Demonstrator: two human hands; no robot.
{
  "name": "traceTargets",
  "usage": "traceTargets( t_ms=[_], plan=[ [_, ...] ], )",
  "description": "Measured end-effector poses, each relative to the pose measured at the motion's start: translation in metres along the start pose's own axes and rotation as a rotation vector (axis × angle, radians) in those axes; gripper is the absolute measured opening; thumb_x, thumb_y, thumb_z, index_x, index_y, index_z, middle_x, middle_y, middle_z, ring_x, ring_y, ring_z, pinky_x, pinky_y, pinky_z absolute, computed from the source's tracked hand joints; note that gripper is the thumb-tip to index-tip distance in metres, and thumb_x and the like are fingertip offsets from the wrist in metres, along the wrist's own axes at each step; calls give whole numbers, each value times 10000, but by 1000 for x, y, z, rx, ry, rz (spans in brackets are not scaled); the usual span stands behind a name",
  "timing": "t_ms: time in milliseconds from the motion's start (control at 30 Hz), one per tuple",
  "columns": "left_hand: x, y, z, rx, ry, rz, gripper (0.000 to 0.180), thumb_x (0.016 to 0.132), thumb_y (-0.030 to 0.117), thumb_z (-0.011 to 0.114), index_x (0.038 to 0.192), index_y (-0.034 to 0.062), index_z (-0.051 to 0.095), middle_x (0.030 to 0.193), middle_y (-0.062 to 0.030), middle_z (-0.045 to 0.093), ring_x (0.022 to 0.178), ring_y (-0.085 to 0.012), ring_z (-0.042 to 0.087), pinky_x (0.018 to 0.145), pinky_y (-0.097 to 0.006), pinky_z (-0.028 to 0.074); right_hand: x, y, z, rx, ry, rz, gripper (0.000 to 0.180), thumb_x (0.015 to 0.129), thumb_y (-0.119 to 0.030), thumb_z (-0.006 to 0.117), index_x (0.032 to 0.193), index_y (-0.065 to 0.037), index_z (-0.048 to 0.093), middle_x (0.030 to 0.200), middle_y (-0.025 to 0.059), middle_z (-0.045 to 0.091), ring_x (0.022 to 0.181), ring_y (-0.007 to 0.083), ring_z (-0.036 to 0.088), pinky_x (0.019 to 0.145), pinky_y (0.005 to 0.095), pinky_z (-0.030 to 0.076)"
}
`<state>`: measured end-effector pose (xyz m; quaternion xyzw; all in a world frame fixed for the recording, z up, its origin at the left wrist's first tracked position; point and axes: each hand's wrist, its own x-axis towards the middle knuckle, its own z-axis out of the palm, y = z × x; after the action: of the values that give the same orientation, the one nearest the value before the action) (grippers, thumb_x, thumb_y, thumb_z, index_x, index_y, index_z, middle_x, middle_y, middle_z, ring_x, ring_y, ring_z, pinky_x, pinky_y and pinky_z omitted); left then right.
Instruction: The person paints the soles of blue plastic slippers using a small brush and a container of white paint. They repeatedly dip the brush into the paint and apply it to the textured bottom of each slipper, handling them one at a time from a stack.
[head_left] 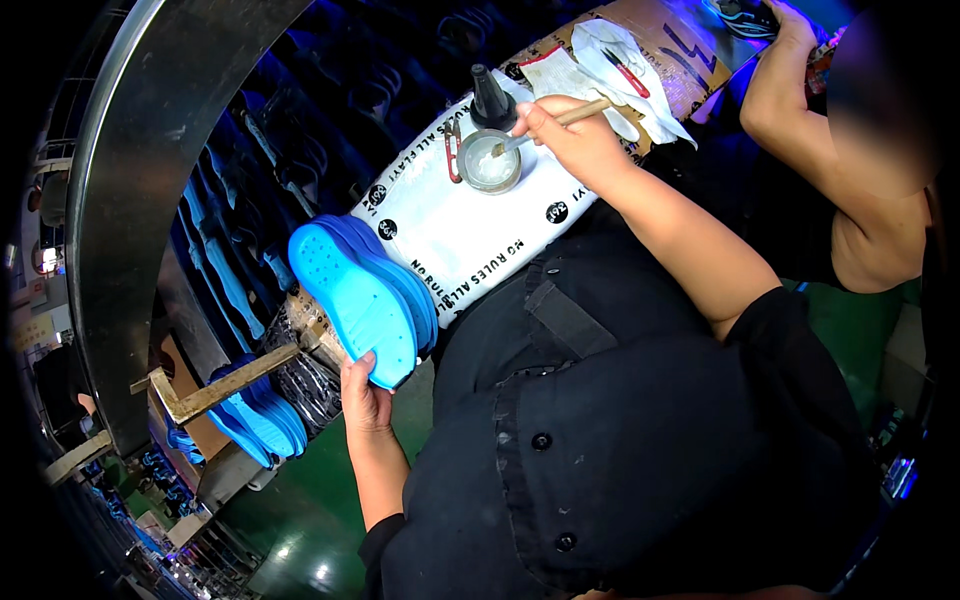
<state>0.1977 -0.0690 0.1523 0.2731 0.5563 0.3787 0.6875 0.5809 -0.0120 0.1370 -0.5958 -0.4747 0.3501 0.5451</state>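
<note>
My left hand (368, 395) grips the near end of a light-blue shoe sole (355, 292), thumb on its upper face. This sole lies on top of a stack of similar blue soles (418, 288). In my right hand (580, 145) is a wooden-handled brush (568, 117), its tip over a small round glass dish (490, 176) of whitish liquid. Beside the dish stand a black cone-topped bottle (490, 100) and small red-handled snips (453, 152), lying flat. All rest on a white, print-covered work surface (440, 235) in front of me.
White cloth gloves (590, 82) and a second red-handled tool (626, 73) lie on brown cardboard (665, 35). At right, another person's hand (792, 28) is at a dark shoe part. More blue soles (262, 422) sit lower left, near a wooden bar (235, 385) and metal frame (130, 150).
</note>
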Motion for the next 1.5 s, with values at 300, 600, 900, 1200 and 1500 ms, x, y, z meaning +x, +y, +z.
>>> traceTargets(
  t_ms=[300, 600, 900, 1200, 1500],
  plan=[
    [12, 14, 84, 314, -13, 461, 356, 848, 59, 624, 1146, -45, 460, 984, -129, 599, 768, -174, 624, 620, -289, 547, -31, -57, -1, 313, -27, 49, 377, 956, -277, 474, 798, 24, 637, 758, 87, 604, 733, 139, 527, 724, 263, 417],
    [9, 20, 127, 369, 0, 798, 283, 789, 13, 641, 1037, -50, 519, 973, -115, 615, 829, -158, 604, 771, -274, 478, -59, -95, 22, -221, -204, -671, 162, 822, -157, 616, 709, -45, 653, 637, 61, 583, 623, 230, 551, 737, 348, 419],
    [12, 14, 116, 557, -73, 959, 277, 784, -25, 633, 1044, -57, 543, 969, -117, 628, 864, -154, 609, 809, -272, 468, -63, -93, 31, -348, -181, -676, 126, 794, -155, 644, 692, -83, 661, 641, 36, 604, 674, 218, 589, 830, 368, 417],
    [11, 12, 116, 660, -52, 1014, 205, 772, -44, 629, 972, -55, 589, 907, -98, 641, 830, -146, 612, 786, -268, 472, -60, -93, 34, -347, -179, -721, 153, 788, -149, 668, 659, -74, 638, 627, 43, 594, 632, 221, 582, 795, 347, 428],
    [13, 6, 112, 588, -55, 1010, 334, 777, -43, 624, 1088, -60, 505, 998, -123, 611, 890, -164, 596, 824, -279, 460, -62, -96, 25, -371, -159, -726, 142, 791, -163, 645, 674, -84, 660, 647, 30, 615, 687, 202, 595, 837, 358, 422]
  ],
)
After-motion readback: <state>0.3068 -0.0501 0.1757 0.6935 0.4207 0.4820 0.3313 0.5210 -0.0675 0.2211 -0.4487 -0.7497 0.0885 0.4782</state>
